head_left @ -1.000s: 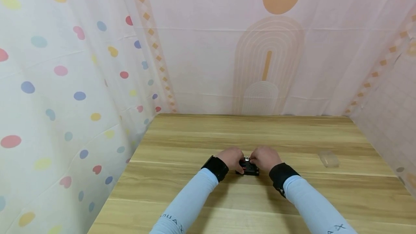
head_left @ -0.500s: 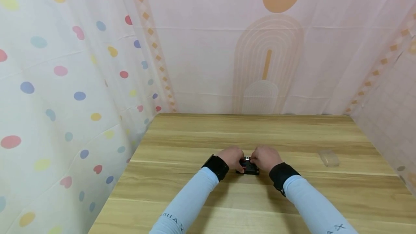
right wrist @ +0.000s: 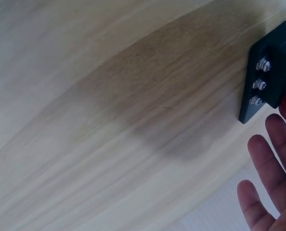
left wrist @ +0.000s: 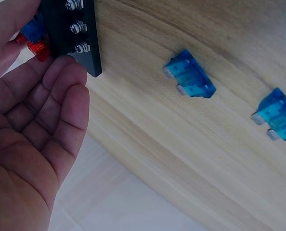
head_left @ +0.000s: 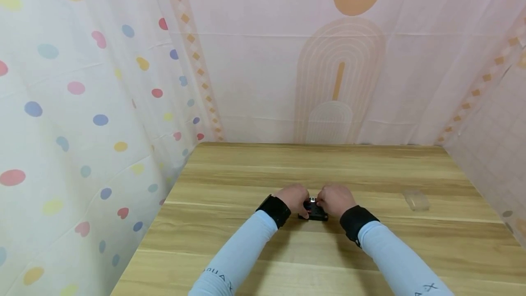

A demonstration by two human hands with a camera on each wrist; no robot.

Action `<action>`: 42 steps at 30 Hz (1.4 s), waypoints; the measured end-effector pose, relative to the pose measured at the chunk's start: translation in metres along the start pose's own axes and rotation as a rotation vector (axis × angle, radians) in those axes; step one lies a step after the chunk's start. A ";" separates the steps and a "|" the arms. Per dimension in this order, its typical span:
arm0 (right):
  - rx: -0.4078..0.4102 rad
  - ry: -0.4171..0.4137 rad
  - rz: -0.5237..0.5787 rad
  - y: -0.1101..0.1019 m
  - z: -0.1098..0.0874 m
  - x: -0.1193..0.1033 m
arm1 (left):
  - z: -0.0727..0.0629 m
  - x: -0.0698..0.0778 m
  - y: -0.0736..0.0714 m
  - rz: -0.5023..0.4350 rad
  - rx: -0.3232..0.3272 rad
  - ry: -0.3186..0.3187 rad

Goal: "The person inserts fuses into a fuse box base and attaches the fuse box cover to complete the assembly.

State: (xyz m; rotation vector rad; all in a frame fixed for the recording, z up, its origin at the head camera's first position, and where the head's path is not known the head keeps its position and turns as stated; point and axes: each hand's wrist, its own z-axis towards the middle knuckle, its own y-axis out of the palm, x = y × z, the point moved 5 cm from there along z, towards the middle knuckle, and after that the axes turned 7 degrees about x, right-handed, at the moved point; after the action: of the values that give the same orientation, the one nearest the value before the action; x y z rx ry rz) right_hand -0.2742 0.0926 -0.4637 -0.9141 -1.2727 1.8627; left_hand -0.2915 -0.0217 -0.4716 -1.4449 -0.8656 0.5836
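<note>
Okay so the black rectangular plastic block with silver screws (head_left: 317,217) sits around the middle of the wood-grain tabletop (head_left: 246,168), with both hands at it. The left hand (head_left: 292,198), at its ten o'clock, grips that end, with a translucent red plastic piece (left wrist: 38,49) and a blue one (left wrist: 33,30) peeking out by the fingers. The right hand (head_left: 338,201) is in at two o'clock, three fingers loosely apart; can't tell whether thumb and forefinger pinch anything. Two translucent blue plastic fuses (left wrist: 190,74) lie toward four o'clock in the left wrist view, and a clear plastic case (head_left: 416,200) sits near three. Block's probably light, stiff and kinda slippery, so I'd hold it by the ends, off the screws. Fuses look tiny and rigid: grab the coloured bodies, not the metal prongs.
</note>
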 end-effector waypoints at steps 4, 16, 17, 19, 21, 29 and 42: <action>-0.022 0.021 0.033 0.003 0.002 0.002 | 0.000 0.000 0.000 0.005 0.008 0.015; -0.056 0.048 0.067 0.002 0.009 0.002 | 0.003 -0.002 0.004 -0.013 0.011 0.023; -0.059 0.049 0.063 0.002 0.009 0.002 | 0.003 -0.002 0.004 -0.014 0.011 0.022; -0.062 0.043 0.061 0.001 0.009 0.002 | 0.003 -0.002 0.004 -0.018 0.009 0.018; -0.062 0.037 0.059 0.001 0.009 0.002 | 0.004 -0.003 0.005 -0.019 0.008 0.015; -0.048 0.024 0.055 0.003 0.010 0.000 | 0.002 -0.001 0.003 0.000 0.010 0.018; -0.016 -0.008 0.066 0.004 0.010 0.000 | 0.001 -0.001 0.001 -0.032 0.010 0.015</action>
State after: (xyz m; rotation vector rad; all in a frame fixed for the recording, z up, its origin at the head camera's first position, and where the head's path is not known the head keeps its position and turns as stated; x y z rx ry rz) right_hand -0.2835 0.0870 -0.4650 -0.9691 -1.2779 1.9108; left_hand -0.2927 -0.0220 -0.4731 -1.4219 -0.8714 0.5516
